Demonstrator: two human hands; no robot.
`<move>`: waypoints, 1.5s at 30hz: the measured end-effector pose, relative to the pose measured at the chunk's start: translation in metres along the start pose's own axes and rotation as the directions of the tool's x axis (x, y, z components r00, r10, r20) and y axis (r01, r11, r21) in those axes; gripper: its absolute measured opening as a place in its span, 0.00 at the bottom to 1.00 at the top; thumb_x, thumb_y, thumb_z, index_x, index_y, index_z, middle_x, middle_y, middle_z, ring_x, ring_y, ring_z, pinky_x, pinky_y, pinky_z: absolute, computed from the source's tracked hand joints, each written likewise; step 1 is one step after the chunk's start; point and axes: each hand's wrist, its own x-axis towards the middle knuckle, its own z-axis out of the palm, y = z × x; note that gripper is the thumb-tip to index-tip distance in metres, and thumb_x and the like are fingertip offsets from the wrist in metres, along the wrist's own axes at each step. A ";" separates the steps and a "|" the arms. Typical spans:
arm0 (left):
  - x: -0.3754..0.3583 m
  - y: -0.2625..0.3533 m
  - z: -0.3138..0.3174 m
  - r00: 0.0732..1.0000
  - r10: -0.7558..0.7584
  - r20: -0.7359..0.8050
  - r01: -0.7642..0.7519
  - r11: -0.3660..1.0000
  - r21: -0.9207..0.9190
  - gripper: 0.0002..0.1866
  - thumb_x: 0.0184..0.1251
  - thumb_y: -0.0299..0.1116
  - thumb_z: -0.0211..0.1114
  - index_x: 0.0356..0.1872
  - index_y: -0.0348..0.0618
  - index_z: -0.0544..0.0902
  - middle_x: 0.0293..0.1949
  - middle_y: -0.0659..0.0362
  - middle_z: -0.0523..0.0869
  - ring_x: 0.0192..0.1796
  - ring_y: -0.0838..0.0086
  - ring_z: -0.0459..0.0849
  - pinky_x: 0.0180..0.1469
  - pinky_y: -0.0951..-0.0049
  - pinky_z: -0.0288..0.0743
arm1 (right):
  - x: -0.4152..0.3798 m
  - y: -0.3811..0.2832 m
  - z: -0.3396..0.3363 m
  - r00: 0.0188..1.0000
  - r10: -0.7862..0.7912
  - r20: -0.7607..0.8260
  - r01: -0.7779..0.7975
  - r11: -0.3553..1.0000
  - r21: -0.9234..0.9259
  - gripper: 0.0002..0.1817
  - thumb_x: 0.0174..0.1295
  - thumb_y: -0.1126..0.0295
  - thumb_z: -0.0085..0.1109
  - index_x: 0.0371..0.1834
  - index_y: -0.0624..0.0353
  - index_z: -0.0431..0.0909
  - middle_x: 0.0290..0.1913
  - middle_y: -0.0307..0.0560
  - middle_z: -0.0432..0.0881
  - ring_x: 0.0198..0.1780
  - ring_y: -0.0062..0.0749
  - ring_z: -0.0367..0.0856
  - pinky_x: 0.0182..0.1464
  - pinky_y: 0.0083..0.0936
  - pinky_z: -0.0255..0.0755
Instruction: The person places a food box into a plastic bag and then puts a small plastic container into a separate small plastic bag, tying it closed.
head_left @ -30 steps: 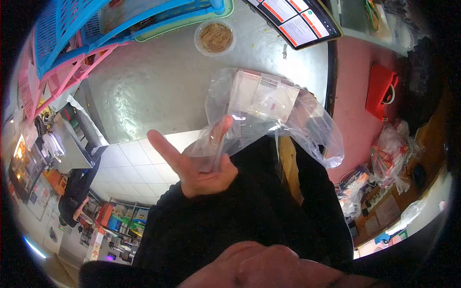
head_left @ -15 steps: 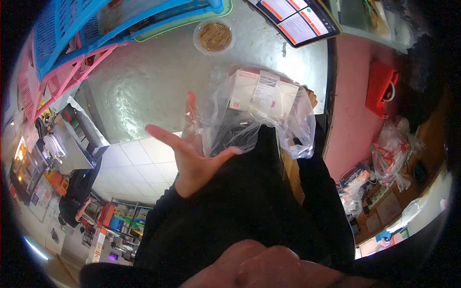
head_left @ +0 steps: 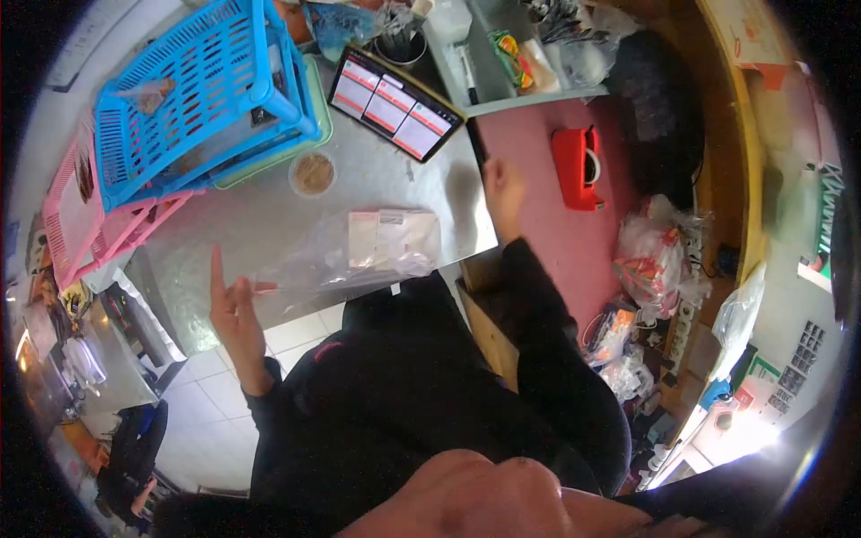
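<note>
A clear plastic bag (head_left: 323,264) lies flat on the steel table (head_left: 251,224) with a white labelled box (head_left: 395,238) inside it. My left hand (head_left: 231,305) is raised at the bag's left end, fingers spread, thumb close to the bag's edge, gripping nothing that I can see. My right hand (head_left: 504,193) rests at the table's right edge, just below a tablet (head_left: 390,103) with red and white tiles on its screen. It holds nothing.
A round tub of brown stuff (head_left: 312,173) stands behind the bag. Blue baskets (head_left: 188,99) and pink baskets (head_left: 90,224) are stacked at the table's left. Right of the table are a red tape dispenser (head_left: 578,166), filled plastic bags (head_left: 659,255) and a shelf of supplies (head_left: 511,45).
The bag with the box was held up in front of me; now it lies on the table. My left hand has let go and drawn left; my right hand has come into view.
</note>
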 end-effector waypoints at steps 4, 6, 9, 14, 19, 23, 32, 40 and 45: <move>-0.008 0.000 -0.017 0.985 0.096 -0.145 -0.064 0.976 0.210 0.24 0.72 0.35 0.49 0.66 0.41 0.63 0.29 0.56 0.83 0.31 0.77 0.79 0.42 0.77 0.72 | 0.181 0.037 -0.051 0.912 -0.158 -0.379 0.116 0.985 -0.131 0.07 0.55 0.75 0.54 0.36 0.60 0.78 0.31 0.58 0.78 0.36 0.54 0.76 0.42 0.41 0.69; -0.016 0.008 -0.017 0.957 0.117 -0.266 -0.063 0.977 0.204 0.23 0.73 0.36 0.49 0.66 0.41 0.64 0.30 0.55 0.84 0.31 0.77 0.79 0.41 0.78 0.73 | 0.235 0.062 -0.064 0.940 -0.255 -0.228 0.152 0.908 -0.390 0.09 0.56 0.69 0.54 0.39 0.54 0.79 0.37 0.58 0.80 0.41 0.55 0.77 0.43 0.45 0.70; -0.032 0.008 -0.017 0.941 0.124 -0.314 -0.081 0.986 0.148 0.23 0.73 0.36 0.49 0.66 0.41 0.64 0.32 0.55 0.84 0.31 0.76 0.80 0.40 0.78 0.73 | 0.279 0.115 -0.052 0.936 0.073 0.345 0.162 0.780 -0.605 0.13 0.59 0.60 0.53 0.41 0.54 0.80 0.39 0.59 0.80 0.43 0.53 0.79 0.46 0.42 0.71; -0.054 0.012 -0.007 0.916 0.093 -0.391 -0.061 0.994 0.093 0.24 0.72 0.35 0.50 0.67 0.41 0.61 0.34 0.54 0.84 0.32 0.75 0.81 0.41 0.79 0.71 | 0.300 0.138 -0.053 0.919 0.042 0.393 0.169 0.857 -0.486 0.16 0.59 0.60 0.48 0.38 0.60 0.81 0.39 0.60 0.81 0.40 0.52 0.81 0.42 0.41 0.76; -0.068 0.027 0.002 0.888 0.025 -0.460 0.046 0.989 0.142 0.28 0.70 0.33 0.52 0.68 0.41 0.57 0.36 0.55 0.84 0.32 0.75 0.82 0.43 0.79 0.70 | 0.322 0.173 -0.045 0.808 0.138 0.573 0.066 0.945 -0.320 0.19 0.53 0.58 0.61 0.32 0.67 0.81 0.27 0.50 0.82 0.23 0.33 0.83 0.22 0.28 0.78; -0.073 0.037 0.010 0.879 0.057 -0.474 0.028 0.985 0.169 0.29 0.69 0.33 0.53 0.69 0.42 0.55 0.36 0.55 0.84 0.32 0.75 0.82 0.43 0.79 0.69 | 0.312 0.124 -0.046 0.788 0.319 0.526 -0.120 0.918 -0.378 0.22 0.44 0.54 0.71 0.27 0.66 0.81 0.21 0.48 0.79 0.16 0.35 0.80 0.19 0.28 0.75; -0.070 0.047 0.017 0.857 0.073 -0.511 -0.042 0.997 0.072 0.35 0.66 0.31 0.60 0.70 0.43 0.52 0.39 0.54 0.82 0.32 0.76 0.81 0.38 0.79 0.74 | 0.299 0.130 -0.040 0.976 0.091 0.199 0.056 0.773 -0.632 0.15 0.48 0.60 0.66 0.32 0.60 0.80 0.37 0.58 0.82 0.41 0.50 0.82 0.41 0.42 0.76; -0.063 0.055 0.017 0.841 0.199 -0.503 -0.200 0.978 0.054 0.31 0.67 0.32 0.58 0.68 0.39 0.56 0.38 0.54 0.82 0.32 0.77 0.80 0.41 0.80 0.72 | 0.280 0.054 -0.109 0.948 -0.281 -0.148 0.194 0.881 -0.431 0.09 0.58 0.68 0.50 0.36 0.55 0.80 0.33 0.49 0.82 0.33 0.48 0.81 0.37 0.40 0.75; -0.034 0.063 0.068 0.915 0.304 -0.264 -0.365 0.903 -0.227 0.26 0.66 0.32 0.58 0.63 0.38 0.63 0.40 0.56 0.82 0.41 0.77 0.80 0.43 0.79 0.71 | 0.184 -0.140 -0.164 0.897 -0.231 0.377 -0.152 0.640 0.753 0.13 0.70 0.62 0.44 0.38 0.59 0.76 0.23 0.38 0.76 0.25 0.20 0.77 0.28 0.16 0.71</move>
